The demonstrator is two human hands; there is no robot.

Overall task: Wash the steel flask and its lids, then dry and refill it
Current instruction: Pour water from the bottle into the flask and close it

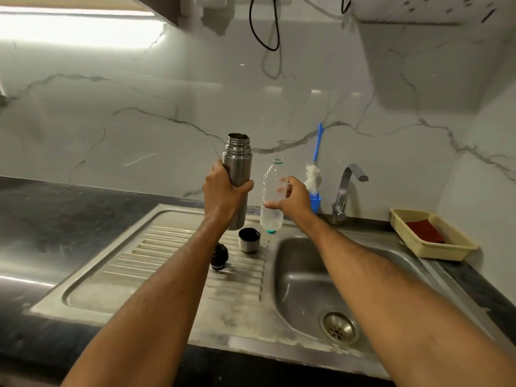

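Note:
My left hand (223, 194) grips the steel flask (237, 160) upright above the drainboard, its threaded mouth uncovered. My right hand (293, 199) wraps round a clear plastic water bottle (272, 188) that stands upright at the back of the sink unit, without its cap. A small teal cap (270, 231) lies at the bottle's foot. The steel cup lid (249, 240) stands mouth up on the drainboard (167, 261). The black inner stopper (219, 256) lies just left of it, partly hidden by my left forearm.
The sink basin (307, 280) with its drain (339, 326) is to the right, the tap (347, 188) behind it. A blue-handled bottle brush (315, 174) leans on the wall. A beige tray (431, 237) with a red cloth sits on the dark counter (55, 219).

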